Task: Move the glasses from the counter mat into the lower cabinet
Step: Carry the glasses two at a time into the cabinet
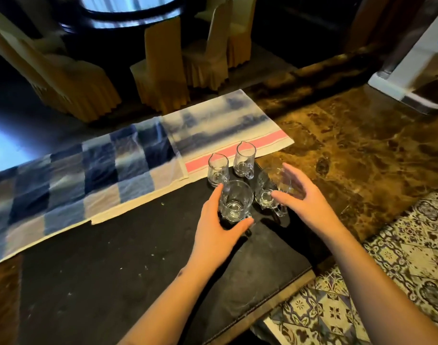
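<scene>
Several clear glasses with handles stand at the far right corner of a black counter mat (108, 257). My left hand (219, 221) grips the near left glass (235, 202), fingers and thumb curled round its base. To its right stands another glass (269, 192); my right hand (297, 195) is spread around it with straight fingers, blurred by motion, and I cannot tell whether it touches. Two smaller spouted glasses (218, 169) (242, 159) stand behind them. The lower cabinet is out of sight.
A blue checked cloth (76, 175) and a white towel with a pink stripe (227, 128) lie behind the mat. Brown marble counter (350, 158) extends right. Patterned floor tiles (399, 257) show at the lower right. Covered chairs (163, 78) stand beyond the counter.
</scene>
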The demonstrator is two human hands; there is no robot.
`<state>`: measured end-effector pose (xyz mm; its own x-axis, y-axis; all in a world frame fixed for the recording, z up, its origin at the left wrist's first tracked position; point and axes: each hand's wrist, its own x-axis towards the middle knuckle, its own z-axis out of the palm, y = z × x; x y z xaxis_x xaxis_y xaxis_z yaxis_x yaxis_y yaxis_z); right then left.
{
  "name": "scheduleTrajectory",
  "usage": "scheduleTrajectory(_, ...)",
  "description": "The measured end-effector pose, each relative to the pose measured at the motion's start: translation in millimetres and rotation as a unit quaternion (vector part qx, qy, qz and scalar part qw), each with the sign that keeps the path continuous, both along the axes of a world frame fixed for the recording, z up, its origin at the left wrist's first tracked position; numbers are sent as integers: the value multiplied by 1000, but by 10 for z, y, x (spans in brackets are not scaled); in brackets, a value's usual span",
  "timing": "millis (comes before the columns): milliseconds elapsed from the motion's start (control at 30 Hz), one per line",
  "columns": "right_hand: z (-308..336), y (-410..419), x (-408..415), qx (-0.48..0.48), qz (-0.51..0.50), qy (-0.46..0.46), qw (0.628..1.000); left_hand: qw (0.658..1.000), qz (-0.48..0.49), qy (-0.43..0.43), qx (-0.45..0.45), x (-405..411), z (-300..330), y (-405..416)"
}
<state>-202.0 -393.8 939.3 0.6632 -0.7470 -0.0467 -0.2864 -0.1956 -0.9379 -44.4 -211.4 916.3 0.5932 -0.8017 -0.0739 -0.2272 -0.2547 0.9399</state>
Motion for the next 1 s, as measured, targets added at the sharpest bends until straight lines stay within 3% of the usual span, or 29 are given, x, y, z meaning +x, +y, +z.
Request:
scheduleTrajectory(200, -114, -303, 40, 4, 87, 11, 996, 998, 30, 55, -15, 36, -26, -203)
scheduleTrajectory(367, -201, -407, 66, -28, 137, 23, 990, 998, 45, 49, -23, -13, -32, -267)
scheduleTrajectory(567, -333, -253, 85, -12, 65, -43, 997, 994, 101, 33, -35, -170, -15, -302)
scheduleTrajectory(700, -312, -68, 14, -26, 48, -45, 997, 994, 88, 44, -54, -235, -34, -149)
scheduleTrajectory(1000, -164, 1029, -312, 21, 38, -60, 997, 990, 69, 81, -92, -436, 261, 1067)
